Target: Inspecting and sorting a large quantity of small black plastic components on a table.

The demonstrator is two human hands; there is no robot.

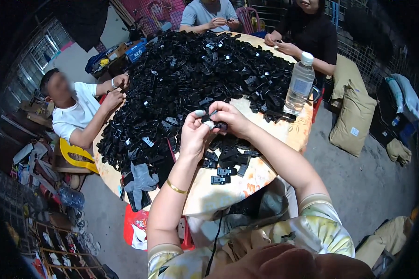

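My left hand [193, 137] and my right hand [233, 121] meet above the near side of the round table. Fingers of both are closed around a small black buckle-like part [217, 124], mostly hidden by them. Pale coverings show on fingertips of my left hand, and a gold bangle circles that wrist. Just beyond my hands spreads a large heap of similar black parts [181, 83], some with shiny metal bits. Closer to me, below my right hand, lies a small group of black buckle-like pieces [223, 173] on the pale patterned tabletop [260, 174].
A clear bottle [299, 86] with a white cap stands at the table's right. A grey cloth [142, 179] lies at the left edge. Co-workers sit around: one in white [79, 109], others in grey-blue [209, 16] and black [309, 35]. Tan sacks [354, 109] stand on the floor.
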